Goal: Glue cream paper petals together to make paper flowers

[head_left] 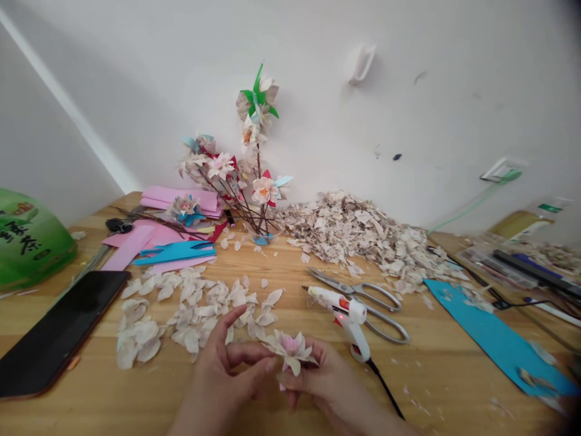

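A flower of pale petals with a pink centre is pinched in my right hand, near the front of the table. My left hand is at the flower's left side, its index finger raised and its thumb and another finger close to the petals; whether they grip a petal is too small to tell. Loose pale petals lie behind and left of my hands. To the right, a white glue gun with a small red light rests beside metal scissors.
A black phone and green bag are at the left. Pink paper, flowers on stems in a clear bowl and a heap of dry petals stand at the back. Blue paper lies right.
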Demonstrator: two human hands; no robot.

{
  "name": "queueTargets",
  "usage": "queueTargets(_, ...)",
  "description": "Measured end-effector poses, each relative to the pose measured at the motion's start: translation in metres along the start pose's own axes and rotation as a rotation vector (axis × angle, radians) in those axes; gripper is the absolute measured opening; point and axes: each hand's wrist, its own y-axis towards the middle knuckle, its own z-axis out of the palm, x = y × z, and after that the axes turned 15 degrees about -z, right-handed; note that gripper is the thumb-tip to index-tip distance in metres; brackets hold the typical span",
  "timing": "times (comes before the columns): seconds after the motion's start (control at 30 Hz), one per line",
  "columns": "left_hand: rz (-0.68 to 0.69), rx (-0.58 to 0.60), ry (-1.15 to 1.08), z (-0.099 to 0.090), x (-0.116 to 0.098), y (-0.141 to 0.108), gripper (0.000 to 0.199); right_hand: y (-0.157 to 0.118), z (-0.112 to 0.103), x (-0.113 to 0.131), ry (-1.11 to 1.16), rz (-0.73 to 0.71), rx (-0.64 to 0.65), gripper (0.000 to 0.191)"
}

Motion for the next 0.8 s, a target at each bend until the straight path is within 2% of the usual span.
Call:
queueTargets(0.13,0.019,-0.034,0.036,0.001,0.000,-0.002,0.100,0.001,-0.001,-0.001,-0.061,-0.037,0.024,0.031)
queueTargets(0.33,0.091,-0.131,0.095,-0.001,0.004,-0.004,0.098,0.000,-0.001,0.000,-0.269,-0.108,0.037,0.033)
queueTargets(0.47,0.100,-0.067,0.104,0.000,0.004,-0.010,0.100,-0.002,0.000,0.000,-0.419,-0.240,0.044,0.030)
queueTargets(0.6,0.109,-0.050,0.096,0.001,0.003,-0.014,0.105,-0.005,-0.001,0.002,-0.619,-0.456,0.071,0.025)
queueTargets(0.7,0.091,0.012,0.110,-0.001,0.003,-0.015,0.111,-0.008,-0.001,0.004,-0.771,-0.612,0.088,0.023)
queueTargets(0.8,0.101,0.057,0.105,-0.004,0.005,-0.014,0.111,-0.010,-0.001,0.006,-0.836,-0.659,0.090,0.024)
